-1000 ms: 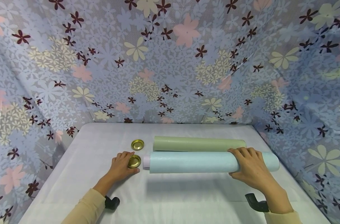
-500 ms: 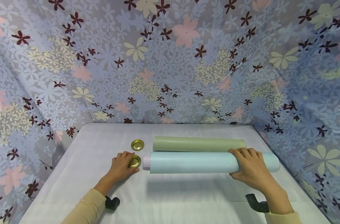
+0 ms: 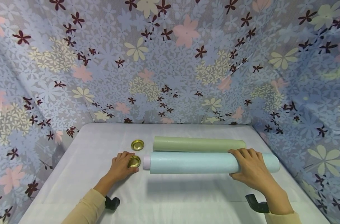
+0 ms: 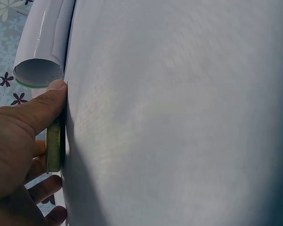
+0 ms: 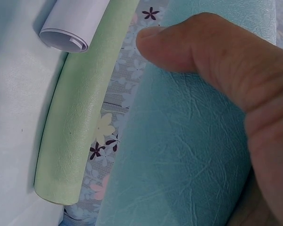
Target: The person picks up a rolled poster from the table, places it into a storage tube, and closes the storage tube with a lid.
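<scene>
On the table's left half lies a shallow round gold lid (image 3: 135, 161); my left hand (image 3: 121, 167) holds it between thumb and fingers. In the left wrist view the lid (image 4: 54, 147) shows edge-on between the thumb and the curled fingers. My right hand (image 3: 249, 168) grips a light blue paper roll (image 3: 192, 162) near its right end, and a shadow falls on the table below it. The thumb (image 5: 174, 47) lies across the textured blue roll (image 5: 179, 136) in the right wrist view. A pale lilac-white roll (image 3: 146, 162) pokes out past the blue roll's left end, mostly hidden behind it.
A second gold lid (image 3: 137, 145) lies farther back. Behind the blue roll a green paper roll (image 3: 198, 144) rests lengthwise on the white-covered table (image 3: 103, 140). Floral cloth (image 3: 170, 62) hangs at the back and sides. Black curved pieces (image 3: 112, 203) show beside both wrists.
</scene>
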`<move>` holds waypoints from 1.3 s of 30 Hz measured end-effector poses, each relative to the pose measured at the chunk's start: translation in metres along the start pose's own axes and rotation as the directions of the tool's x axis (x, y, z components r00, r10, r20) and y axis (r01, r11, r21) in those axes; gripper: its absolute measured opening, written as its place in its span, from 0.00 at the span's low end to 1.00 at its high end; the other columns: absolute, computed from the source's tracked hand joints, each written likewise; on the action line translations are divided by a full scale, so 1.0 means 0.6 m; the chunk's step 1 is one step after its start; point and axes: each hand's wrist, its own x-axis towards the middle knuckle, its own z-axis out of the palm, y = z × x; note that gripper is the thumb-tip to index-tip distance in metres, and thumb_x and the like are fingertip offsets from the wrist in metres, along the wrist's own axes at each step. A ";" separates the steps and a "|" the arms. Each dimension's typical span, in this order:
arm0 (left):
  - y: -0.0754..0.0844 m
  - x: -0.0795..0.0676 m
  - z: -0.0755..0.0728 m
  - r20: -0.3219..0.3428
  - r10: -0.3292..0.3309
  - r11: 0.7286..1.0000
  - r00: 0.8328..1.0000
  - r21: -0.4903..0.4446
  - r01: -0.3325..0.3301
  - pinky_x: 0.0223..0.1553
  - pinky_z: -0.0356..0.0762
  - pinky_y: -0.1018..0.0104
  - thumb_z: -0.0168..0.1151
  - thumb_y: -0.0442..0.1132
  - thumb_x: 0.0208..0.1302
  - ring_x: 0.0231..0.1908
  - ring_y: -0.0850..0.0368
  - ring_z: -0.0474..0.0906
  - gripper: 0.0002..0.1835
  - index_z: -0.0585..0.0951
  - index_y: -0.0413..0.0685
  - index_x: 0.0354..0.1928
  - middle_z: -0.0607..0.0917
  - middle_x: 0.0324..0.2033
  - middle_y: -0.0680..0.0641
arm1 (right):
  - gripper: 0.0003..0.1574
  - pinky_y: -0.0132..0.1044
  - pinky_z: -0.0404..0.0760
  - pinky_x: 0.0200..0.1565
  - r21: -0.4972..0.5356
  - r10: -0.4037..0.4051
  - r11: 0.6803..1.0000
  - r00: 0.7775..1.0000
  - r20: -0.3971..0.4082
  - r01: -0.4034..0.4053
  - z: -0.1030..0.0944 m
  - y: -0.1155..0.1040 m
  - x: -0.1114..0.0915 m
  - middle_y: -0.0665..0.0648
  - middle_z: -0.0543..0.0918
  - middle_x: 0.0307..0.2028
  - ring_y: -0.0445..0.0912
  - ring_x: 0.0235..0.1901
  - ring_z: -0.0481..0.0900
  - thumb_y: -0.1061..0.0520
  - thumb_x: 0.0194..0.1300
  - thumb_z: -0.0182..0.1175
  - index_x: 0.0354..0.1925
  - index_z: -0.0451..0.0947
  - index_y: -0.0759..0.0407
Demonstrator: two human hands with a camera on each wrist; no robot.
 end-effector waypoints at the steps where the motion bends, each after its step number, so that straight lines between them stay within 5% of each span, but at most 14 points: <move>1: 0.000 0.000 0.000 -0.002 -0.001 1.000 1.000 -0.001 0.001 0.51 0.63 0.44 0.69 0.53 0.53 0.55 0.43 0.66 0.38 0.71 0.41 0.62 0.74 0.53 0.41 | 0.51 0.61 0.65 0.47 0.001 0.000 1.000 1.000 0.001 0.000 0.000 0.000 0.000 0.60 0.79 0.43 0.62 0.44 0.72 0.49 0.28 0.79 0.55 0.71 0.53; 26: 0.006 -0.007 -0.006 -0.023 -0.033 0.995 0.999 -0.092 0.031 0.52 0.63 0.45 0.70 0.46 0.52 0.57 0.43 0.66 0.38 0.68 0.42 0.64 0.72 0.56 0.40 | 0.52 0.60 0.64 0.46 0.001 -0.004 1.000 1.000 0.004 0.004 0.003 0.003 -0.002 0.60 0.78 0.43 0.62 0.45 0.71 0.47 0.28 0.79 0.55 0.70 0.53; 39: 0.021 -0.022 -0.038 -0.084 -0.016 0.978 0.996 -0.210 -0.002 0.53 0.63 0.42 0.70 0.43 0.53 0.56 0.42 0.66 0.37 0.68 0.41 0.64 0.72 0.55 0.39 | 0.53 0.61 0.64 0.46 0.012 -0.008 1.000 1.000 0.008 0.008 0.007 0.007 0.003 0.61 0.78 0.44 0.63 0.45 0.71 0.47 0.29 0.79 0.56 0.70 0.54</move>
